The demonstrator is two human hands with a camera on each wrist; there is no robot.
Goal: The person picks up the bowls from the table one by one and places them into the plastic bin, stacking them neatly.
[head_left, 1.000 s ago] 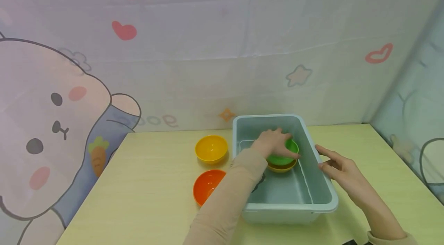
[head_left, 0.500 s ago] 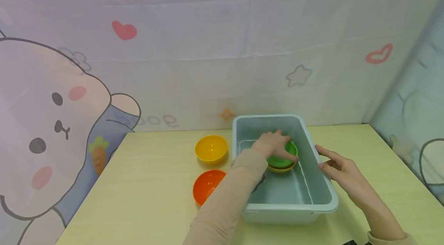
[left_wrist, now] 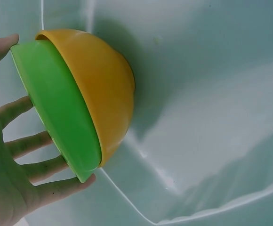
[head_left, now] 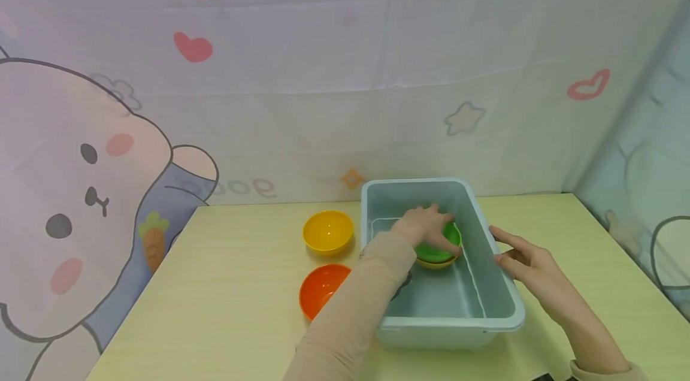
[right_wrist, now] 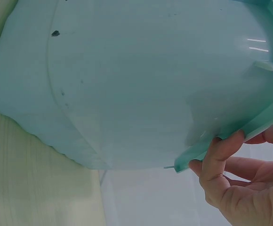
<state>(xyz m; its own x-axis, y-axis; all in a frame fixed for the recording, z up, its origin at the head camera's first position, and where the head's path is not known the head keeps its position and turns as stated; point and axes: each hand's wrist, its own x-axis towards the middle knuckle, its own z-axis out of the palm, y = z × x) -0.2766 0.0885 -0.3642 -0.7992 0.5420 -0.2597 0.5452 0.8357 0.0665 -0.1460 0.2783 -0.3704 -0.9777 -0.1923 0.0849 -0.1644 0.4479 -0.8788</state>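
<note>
A green bowl [head_left: 441, 247] sits nested inside a yellow bowl [left_wrist: 101, 84], part of its side showing above the yellow rim. Both are inside a pale blue-green plastic bin [head_left: 447, 322]. My left hand [head_left: 423, 226] reaches into the bin from above and holds the green bowl by its rim, thumb at one side and spread fingers at the other, as the left wrist view shows. At the bin's right side, my right hand [head_left: 530, 264] grips the rim from outside, with bent fingers [right_wrist: 216, 162] under the lip.
Left of the bin, another yellow bowl [head_left: 328, 231] stands on the light wooden table [head_left: 232, 285]. In front of it is an orange bowl [head_left: 323, 292], partly covered by the left sleeve [head_left: 350, 315]. A printed cloth [head_left: 323, 69] hangs behind the table.
The left hand and green bowl have shifted slightly left and down, and the green bowl sits a little deeper over the yellow one. The right hand stays at the bin's rim.
</note>
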